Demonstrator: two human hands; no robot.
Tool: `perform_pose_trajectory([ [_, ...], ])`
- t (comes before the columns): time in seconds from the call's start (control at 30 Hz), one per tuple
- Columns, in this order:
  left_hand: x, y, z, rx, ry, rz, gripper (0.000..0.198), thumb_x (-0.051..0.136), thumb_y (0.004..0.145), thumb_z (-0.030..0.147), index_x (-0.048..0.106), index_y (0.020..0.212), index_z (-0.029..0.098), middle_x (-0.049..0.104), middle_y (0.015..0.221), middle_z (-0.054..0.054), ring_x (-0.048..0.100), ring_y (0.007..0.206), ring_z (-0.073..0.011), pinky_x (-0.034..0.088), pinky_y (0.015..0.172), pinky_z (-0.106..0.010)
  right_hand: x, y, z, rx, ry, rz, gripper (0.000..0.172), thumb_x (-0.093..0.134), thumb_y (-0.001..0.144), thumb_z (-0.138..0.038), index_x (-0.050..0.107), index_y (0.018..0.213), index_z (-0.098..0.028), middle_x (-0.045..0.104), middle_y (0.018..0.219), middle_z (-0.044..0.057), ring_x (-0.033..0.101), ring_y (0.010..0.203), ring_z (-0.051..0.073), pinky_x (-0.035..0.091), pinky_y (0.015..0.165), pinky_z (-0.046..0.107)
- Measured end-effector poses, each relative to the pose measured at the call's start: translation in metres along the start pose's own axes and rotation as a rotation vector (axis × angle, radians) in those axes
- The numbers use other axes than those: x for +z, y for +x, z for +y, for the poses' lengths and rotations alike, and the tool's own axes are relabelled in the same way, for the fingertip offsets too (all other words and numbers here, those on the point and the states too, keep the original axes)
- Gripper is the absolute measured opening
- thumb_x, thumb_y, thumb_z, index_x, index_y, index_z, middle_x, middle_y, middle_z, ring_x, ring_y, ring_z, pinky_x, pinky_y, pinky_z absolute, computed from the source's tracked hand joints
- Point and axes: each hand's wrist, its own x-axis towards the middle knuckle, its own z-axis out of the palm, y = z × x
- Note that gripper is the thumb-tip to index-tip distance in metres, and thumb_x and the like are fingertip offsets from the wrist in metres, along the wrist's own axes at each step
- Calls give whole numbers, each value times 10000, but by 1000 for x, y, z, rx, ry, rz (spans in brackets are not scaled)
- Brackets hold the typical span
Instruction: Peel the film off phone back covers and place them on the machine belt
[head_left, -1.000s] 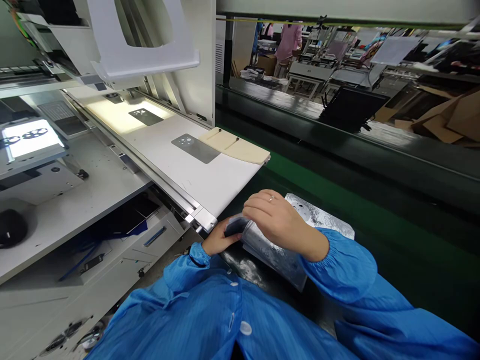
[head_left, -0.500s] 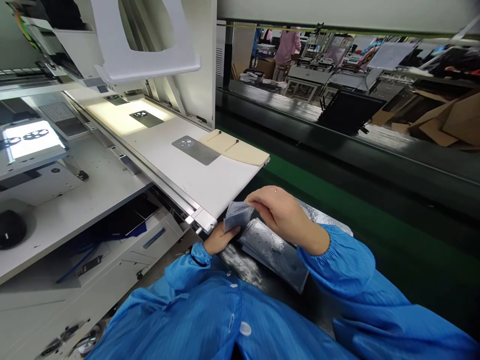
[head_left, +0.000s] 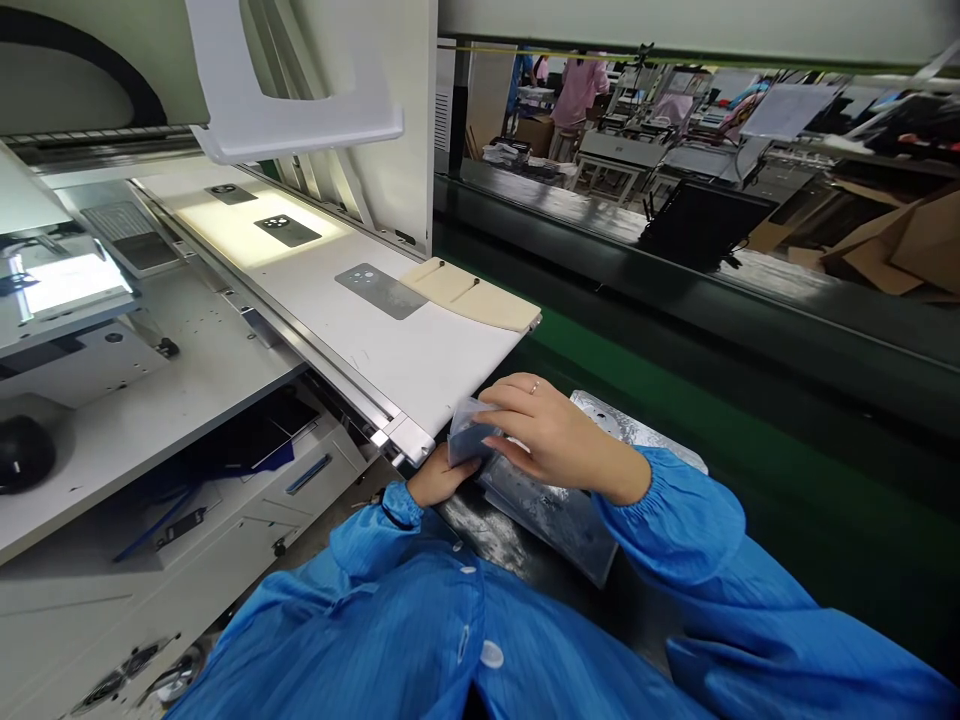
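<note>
My left hand (head_left: 439, 477) is closed around the lower end of a small bundle of thin, translucent sheets (head_left: 468, 442), just off the conveyor's near end. Over the bundle's top, the thumb and fingers of my right hand (head_left: 559, 435) close on its right edge. Part of the sheets is hidden behind those fingers. Below my right hand lies a stack of film-covered flat panels (head_left: 559, 525) on a dark, shiny surface. Another shiny sheet with round holes (head_left: 652, 432) extends beyond my right wrist.
Ahead, a white conveyor belt (head_left: 420, 355) carries grey phone-back-shaped panels (head_left: 381, 291) with camera holes, some over a lit area. A cream guide plate (head_left: 480, 296) borders its right side. At left are a bright screen (head_left: 71, 283) and a black round object (head_left: 24, 455). Cardboard (head_left: 926, 245) lies far right.
My right hand has shifted slightly left, its fingers further over the sheets. The grey panels moved a little up-left along the belt. A machine part at upper left has moved, and the screen's picture differs.
</note>
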Motion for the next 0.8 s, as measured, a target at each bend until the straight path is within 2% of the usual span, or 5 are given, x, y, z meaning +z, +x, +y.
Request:
perform_pose_trajectory([
  [0.13, 0, 1, 1, 95, 79, 25, 252, 485, 915, 308, 632, 1089, 199, 716, 1063, -18, 682, 985, -227, 567, 879, -435, 2, 1, 1, 21, -32, -37, 148, 509, 925, -179, 625, 982, -107, 589, 983, 115, 487, 942, 224, 439, 867, 398],
  [0.3, -1, 2, 3, 29, 65, -52, 247, 555, 831, 167, 629, 1066, 187, 716, 1064, -26, 663, 1011, -228, 535, 939, -441, 3, 4, 1, 26, -88, -28, 213, 435, 959, -170, 631, 882, -140, 583, 890, 86, 470, 886, 200, 418, 844, 362],
  [0.4, -2, 2, 6, 3, 39, -88, 284, 603, 768, 127, 640, 1043, 189, 718, 1040, -44, 653, 1013, -254, 526, 937, -462, 3, 6, 1, -24, -139, -37, 246, 401, 954, -120, 616, 836, -141, 562, 830, 73, 452, 830, 186, 405, 817, 344],
  [0.6, -2, 2, 9, 9, -17, -107, 314, 653, 748, 188, 629, 1061, 172, 714, 1004, -59, 655, 959, -265, 533, 890, -448, -1, 8, -4, -148, -294, -47, 276, 381, 921, -30, 595, 771, -118, 554, 804, 74, 464, 828, 184, 414, 856, 362],
  [0.8, -2, 2, 6, 70, -150, -129, 492, 667, 775, 289, 545, 1238, 175, 669, 1173, -95, 626, 1071, -290, 487, 956, -481, -8, 6, -7, -169, -301, 141, 216, 442, 889, -25, 594, 762, -111, 598, 891, 99, 487, 889, 200, 460, 845, 371],
])
